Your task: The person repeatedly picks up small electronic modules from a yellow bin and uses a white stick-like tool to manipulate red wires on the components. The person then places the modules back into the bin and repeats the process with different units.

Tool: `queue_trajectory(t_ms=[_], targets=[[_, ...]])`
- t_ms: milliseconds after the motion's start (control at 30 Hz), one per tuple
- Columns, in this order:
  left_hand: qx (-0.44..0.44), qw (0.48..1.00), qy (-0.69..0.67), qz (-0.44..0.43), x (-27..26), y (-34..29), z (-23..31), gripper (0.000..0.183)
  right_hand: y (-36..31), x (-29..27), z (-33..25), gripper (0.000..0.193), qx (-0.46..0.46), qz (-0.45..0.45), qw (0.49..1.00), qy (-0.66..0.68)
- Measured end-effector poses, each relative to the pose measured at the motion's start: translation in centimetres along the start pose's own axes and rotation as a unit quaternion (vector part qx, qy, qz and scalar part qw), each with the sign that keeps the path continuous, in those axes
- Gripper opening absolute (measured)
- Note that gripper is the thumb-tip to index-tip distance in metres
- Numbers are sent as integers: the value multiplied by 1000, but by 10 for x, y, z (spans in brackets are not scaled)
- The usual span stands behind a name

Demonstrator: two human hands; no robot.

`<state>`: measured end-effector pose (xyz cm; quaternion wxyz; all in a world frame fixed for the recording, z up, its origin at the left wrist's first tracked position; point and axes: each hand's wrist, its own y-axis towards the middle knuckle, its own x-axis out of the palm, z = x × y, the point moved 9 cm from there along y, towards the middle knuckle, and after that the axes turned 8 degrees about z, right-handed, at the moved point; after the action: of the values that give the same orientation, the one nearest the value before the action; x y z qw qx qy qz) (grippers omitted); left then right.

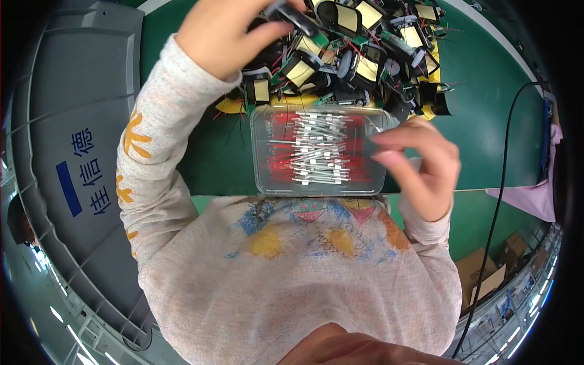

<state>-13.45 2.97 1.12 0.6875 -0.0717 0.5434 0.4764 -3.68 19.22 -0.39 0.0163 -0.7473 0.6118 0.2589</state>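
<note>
My left hand (pixel 228 33) reaches in at the upper left, thumb and fingers closed on a black plastic housing (pixel 293 18) over a heap of similar parts. These black housings (pixel 340 17) have pale yellow pads, green circuit boards and thin red and black wires. At the right rim of a clear plastic box (pixel 258 152), my right hand (pixel 420 161) is curled with thumb and index finger close together, slightly blurred. A thin pale piece shows by its fingertips; I cannot make out what it is. Inside the box lie many slim red wires with white ends (pixel 319 146).
The green table (pixel 480 140) bears the heap on a yellow tray (pixel 231 107) beyond the box. A grey plastic bin (pixel 79 73) stands left. A black cable (pixel 502 170) hangs at right, with pink cloth (pixel 538 198) and cardboard boxes (pixel 477 274) beyond.
</note>
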Motion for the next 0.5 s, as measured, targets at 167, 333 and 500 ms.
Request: queue_trajectory(t_ms=[167, 333, 500], targets=[[-48, 989, 18, 139, -38, -4, -4, 18, -18, 56, -6, 16, -85, -103, 977, -167], [-129, 934, -289, 164, -21, -6, -7, 23, -15, 93, -2, 12, -115, -140, 959, -216], [-102, 950, -228, 186, -26, -11, 13, 39, -10, 126, 1, 11, -139, -148, 928, -311]])
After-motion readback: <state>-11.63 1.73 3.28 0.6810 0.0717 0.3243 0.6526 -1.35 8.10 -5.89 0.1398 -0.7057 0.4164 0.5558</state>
